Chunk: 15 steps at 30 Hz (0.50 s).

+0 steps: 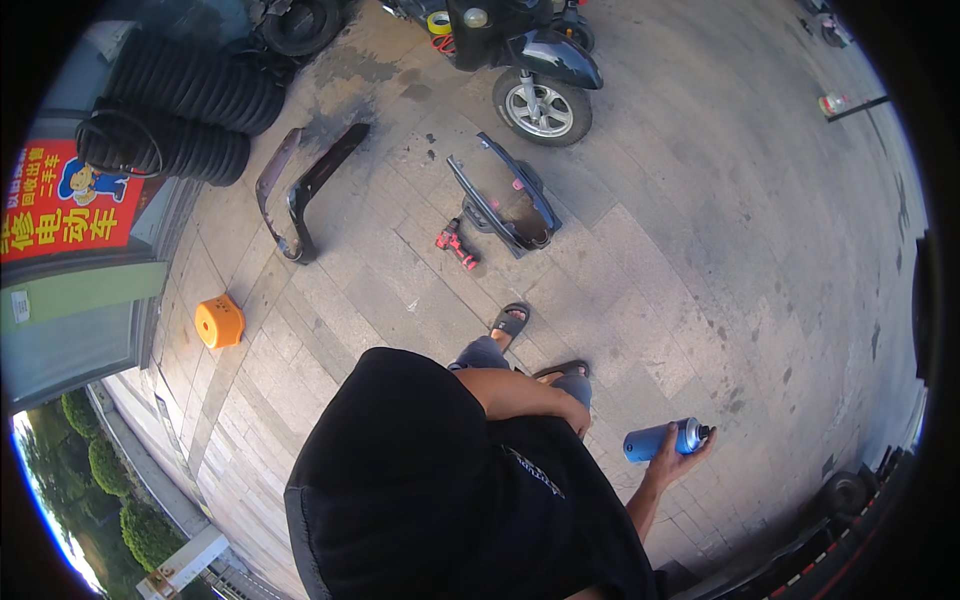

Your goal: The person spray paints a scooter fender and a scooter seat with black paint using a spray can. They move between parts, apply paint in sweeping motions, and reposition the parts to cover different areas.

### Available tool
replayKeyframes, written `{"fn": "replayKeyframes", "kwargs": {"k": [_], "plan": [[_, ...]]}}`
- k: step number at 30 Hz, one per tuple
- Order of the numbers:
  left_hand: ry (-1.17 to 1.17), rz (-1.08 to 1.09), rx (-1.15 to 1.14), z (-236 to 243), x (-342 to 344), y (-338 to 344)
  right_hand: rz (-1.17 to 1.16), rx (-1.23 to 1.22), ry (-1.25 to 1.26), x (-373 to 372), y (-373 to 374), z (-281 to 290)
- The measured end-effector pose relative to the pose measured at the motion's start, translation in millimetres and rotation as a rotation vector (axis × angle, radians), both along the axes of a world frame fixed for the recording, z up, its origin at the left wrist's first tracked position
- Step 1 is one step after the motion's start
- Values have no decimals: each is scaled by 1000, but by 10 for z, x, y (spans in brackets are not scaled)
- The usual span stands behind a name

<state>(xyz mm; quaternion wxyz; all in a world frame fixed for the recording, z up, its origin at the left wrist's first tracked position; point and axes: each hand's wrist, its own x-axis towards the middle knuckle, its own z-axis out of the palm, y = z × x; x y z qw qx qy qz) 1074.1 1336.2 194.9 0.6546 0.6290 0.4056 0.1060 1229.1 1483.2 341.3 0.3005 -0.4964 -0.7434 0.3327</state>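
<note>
My right hand (672, 462) is wrapped round a blue aerosol spray can (652, 442). The can is tilted nearly onto its side, its silver top and black nozzle toward the right and near my fingertips. My left hand (574, 412) rests across my lap by my knee, with its fingers mostly hidden behind my black shirt. Ahead of my sandalled feet a red cordless drill (457, 245) lies on the paving. Touching or close beside it is a dark, open-framed plastic vehicle panel (515, 195), hollow side up.
A curved dark plastic trim piece (299, 200) lies farther left. An orange stool (219, 322) stands near the shopfront. Stacked black tyres (195, 90) are at the far left. A dark scooter (540, 95) is parked ahead. Another tyre (846, 490) sits at the lower right.
</note>
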Motion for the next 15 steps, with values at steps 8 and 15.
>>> {"fn": "replayKeyframes", "kwargs": {"k": [8, 15], "plan": [[274, 619, -169, -115, 199, 1689, 349, 59, -62, -769, 2206, -82], [235, 655, -121, -114, 321, 3062, 482, -23, 10, -1301, 3905, 116]]}}
